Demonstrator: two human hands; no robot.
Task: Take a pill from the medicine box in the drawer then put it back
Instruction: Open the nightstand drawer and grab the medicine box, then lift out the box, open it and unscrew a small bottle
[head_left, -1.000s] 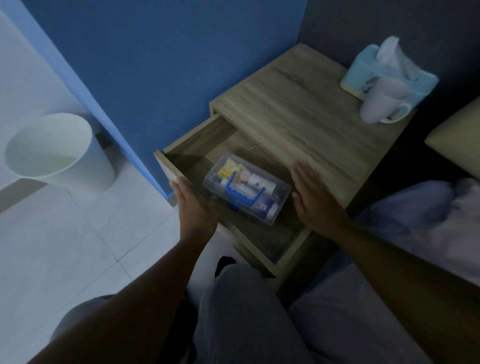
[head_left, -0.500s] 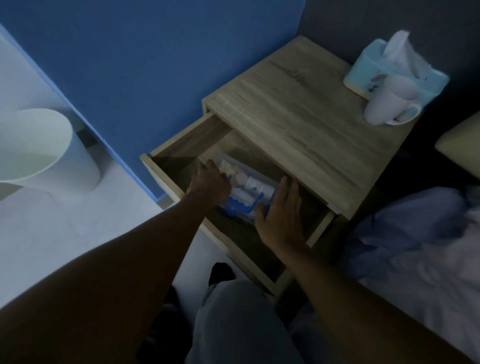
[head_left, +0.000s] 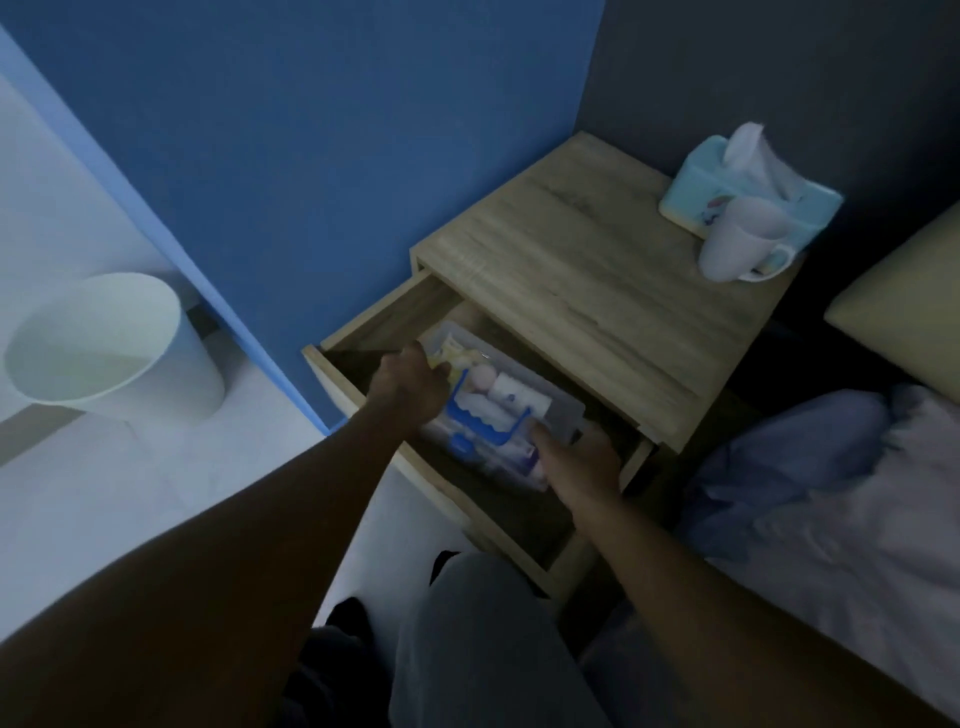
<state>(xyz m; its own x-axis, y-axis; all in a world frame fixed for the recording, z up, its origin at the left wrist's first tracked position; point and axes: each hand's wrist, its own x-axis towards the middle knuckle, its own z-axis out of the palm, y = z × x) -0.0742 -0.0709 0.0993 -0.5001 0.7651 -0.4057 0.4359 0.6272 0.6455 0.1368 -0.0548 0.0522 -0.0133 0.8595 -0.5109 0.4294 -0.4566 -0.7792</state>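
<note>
A clear plastic medicine box (head_left: 498, 400) with a blue handle lies inside the open wooden drawer (head_left: 363, 332) of the bedside table. Bottles and packets show through its lid. My left hand (head_left: 410, 387) is curled around the box's left end, fingers over the edge. My right hand (head_left: 579, 460) grips the box's right end from the front, thumb on the lid. Both hands are down inside the drawer. The box's lid looks closed. No loose pill is visible.
A light blue tissue box (head_left: 748, 192) and a white mug (head_left: 740, 244) stand at the back right of the wooden tabletop (head_left: 587, 291). A white waste bin (head_left: 104, 348) stands on the floor left. A bed with a blanket (head_left: 831, 493) lies to the right. My knee (head_left: 478, 623) is below the drawer.
Both hands went from hovering at the box's sides to closing around its two ends inside the drawer. The camera view shifted slightly.
</note>
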